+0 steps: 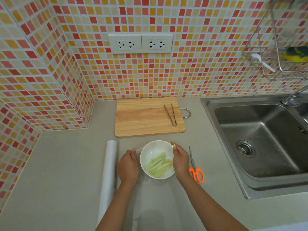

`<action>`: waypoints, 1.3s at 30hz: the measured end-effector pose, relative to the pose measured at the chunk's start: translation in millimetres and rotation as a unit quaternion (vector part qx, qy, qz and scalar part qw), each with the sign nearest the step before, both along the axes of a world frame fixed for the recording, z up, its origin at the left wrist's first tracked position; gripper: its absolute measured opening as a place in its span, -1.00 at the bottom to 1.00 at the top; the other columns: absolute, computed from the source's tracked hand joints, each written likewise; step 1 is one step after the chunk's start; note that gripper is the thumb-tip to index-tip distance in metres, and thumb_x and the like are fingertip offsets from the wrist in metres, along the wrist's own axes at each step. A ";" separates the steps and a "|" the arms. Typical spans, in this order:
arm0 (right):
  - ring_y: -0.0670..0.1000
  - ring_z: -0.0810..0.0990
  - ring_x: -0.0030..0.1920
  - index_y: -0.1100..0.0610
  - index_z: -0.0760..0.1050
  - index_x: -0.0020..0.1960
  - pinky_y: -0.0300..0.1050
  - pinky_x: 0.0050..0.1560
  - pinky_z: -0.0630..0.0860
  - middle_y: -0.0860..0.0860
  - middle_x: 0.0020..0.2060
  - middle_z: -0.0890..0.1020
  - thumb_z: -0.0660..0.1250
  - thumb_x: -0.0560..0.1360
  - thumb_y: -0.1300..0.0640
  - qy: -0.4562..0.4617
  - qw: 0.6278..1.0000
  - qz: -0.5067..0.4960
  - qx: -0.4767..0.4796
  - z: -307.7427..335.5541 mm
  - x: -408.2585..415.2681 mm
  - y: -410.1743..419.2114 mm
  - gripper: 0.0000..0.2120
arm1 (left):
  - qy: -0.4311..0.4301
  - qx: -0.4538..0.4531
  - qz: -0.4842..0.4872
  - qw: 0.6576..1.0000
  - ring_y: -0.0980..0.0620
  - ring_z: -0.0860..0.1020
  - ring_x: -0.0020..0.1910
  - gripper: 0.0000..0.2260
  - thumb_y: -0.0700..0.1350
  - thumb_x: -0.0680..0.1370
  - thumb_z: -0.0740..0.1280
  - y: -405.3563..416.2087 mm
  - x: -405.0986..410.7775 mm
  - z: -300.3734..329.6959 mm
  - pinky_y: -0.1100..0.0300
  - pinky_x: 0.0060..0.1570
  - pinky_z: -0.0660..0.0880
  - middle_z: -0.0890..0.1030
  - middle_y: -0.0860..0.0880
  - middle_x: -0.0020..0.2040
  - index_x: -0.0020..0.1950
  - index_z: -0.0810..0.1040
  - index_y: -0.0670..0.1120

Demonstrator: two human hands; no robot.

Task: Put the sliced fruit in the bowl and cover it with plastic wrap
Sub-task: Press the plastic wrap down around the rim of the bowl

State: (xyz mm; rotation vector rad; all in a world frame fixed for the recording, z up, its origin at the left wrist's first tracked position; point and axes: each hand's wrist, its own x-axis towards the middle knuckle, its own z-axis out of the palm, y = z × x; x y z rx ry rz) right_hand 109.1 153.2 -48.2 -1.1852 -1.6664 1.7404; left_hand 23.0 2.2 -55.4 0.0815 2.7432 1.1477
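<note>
A white bowl [150, 151] stands on the grey counter with pale green fruit slices [159, 165] inside. A sheet of clear plastic wrap [147, 180] lies over and around the bowl, hard to make out. My left hand [128, 165] lies against the bowl's left side, fingers on the wrap. My right hand [180, 160] cups the right side, its thumb and fingers on the rim. Left of the bowl lies the roll of plastic wrap [108, 177].
A wooden cutting board [143, 119] with metal tongs [171, 115] lies behind the bowl. Orange-handled scissors [195, 169] lie right of my right hand. A steel sink [260, 140] fills the right side. Tiled walls stand behind and to the left.
</note>
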 end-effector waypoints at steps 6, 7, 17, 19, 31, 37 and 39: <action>-0.07 0.52 0.20 0.19 0.51 0.30 -0.24 0.19 0.39 0.01 0.20 0.60 0.13 0.62 0.22 0.003 1.000 -0.001 -0.005 -1.0 0.0 -0.5 -0.69 | 0.086 0.012 -0.045 0.995 0.00 0.50 -0.17 -0.94 -0.10 0.54 0.34 -5.1 0.3 2.5 0.07 -0.23 0.45 0.48 0.05 -0.11 -0.05 0.49 -0.06; -0.05 0.52 0.20 0.19 0.52 0.29 -0.23 0.19 0.40 0.01 0.19 0.60 0.13 0.62 0.22 0.004 1.000 -0.002 -0.008 -0.9 0.1 -0.8 -0.69 | 0.097 0.027 -0.064 0.993 0.01 0.50 -0.13 -0.96 -0.16 0.53 0.35 -5.8 0.9 2.7 0.04 -0.21 0.47 0.47 0.05 -0.08 -0.04 0.52 -0.07; -0.01 0.55 0.18 0.18 0.55 0.26 -0.07 0.26 0.46 0.03 0.15 0.63 0.14 0.62 0.21 0.008 0.999 -0.009 -0.031 1.8 -0.8 -2.5 -0.70 | 0.133 -0.117 -0.062 0.982 -0.15 0.47 0.07 -0.76 -0.26 0.50 0.35 -20.1 -8.2 -2.5 0.11 -0.06 0.39 0.55 -0.13 0.02 0.15 0.59 -0.13; -0.01 0.56 0.16 0.18 0.56 0.24 -0.09 0.22 0.48 0.04 0.13 0.64 0.14 0.62 0.21 0.013 0.999 -0.013 -0.040 1.5 -0.4 -2.0 -0.71 | 0.154 -0.016 -0.046 0.987 -0.11 0.48 0.07 -0.80 -0.28 0.56 0.29 -18.7 -7.2 5.7 0.18 -0.02 0.36 0.55 -0.11 0.03 0.16 0.58 -0.14; -0.04 0.59 0.16 0.19 0.58 0.22 -0.15 0.21 0.47 0.03 0.14 0.65 0.15 0.61 0.17 0.057 0.995 0.046 -0.068 12.3 -3.9 6.1 -0.71 | -0.074 0.286 -0.065 0.953 0.09 0.46 0.32 -0.62 0.03 0.68 0.06 26.4 26.1 18.5 0.10 0.37 0.36 0.54 0.02 0.31 0.46 0.38 -0.04; 0.02 0.63 0.04 0.14 0.64 0.10 -0.13 0.01 0.54 0.06 0.07 0.67 0.22 0.57 0.12 0.068 0.987 0.049 -0.135 14.2 -1.2 6.6 -0.74 | -0.125 0.344 -0.035 0.930 0.12 0.48 0.29 -0.66 0.08 0.67 0.05 29.0 24.0 15.4 0.20 0.30 0.38 0.54 0.10 0.28 0.35 0.48 0.06; 0.06 0.63 0.07 0.14 0.65 0.09 -0.05 0.10 0.51 0.06 0.06 0.68 0.23 0.57 0.09 0.072 0.983 0.046 -0.161 13.5 -1.0 6.4 -0.74 | -0.148 0.350 -0.039 0.924 0.10 0.49 0.29 -0.65 0.13 0.66 0.04 28.5 21.2 14.4 0.12 0.34 0.39 0.55 0.11 0.29 0.33 0.50 0.09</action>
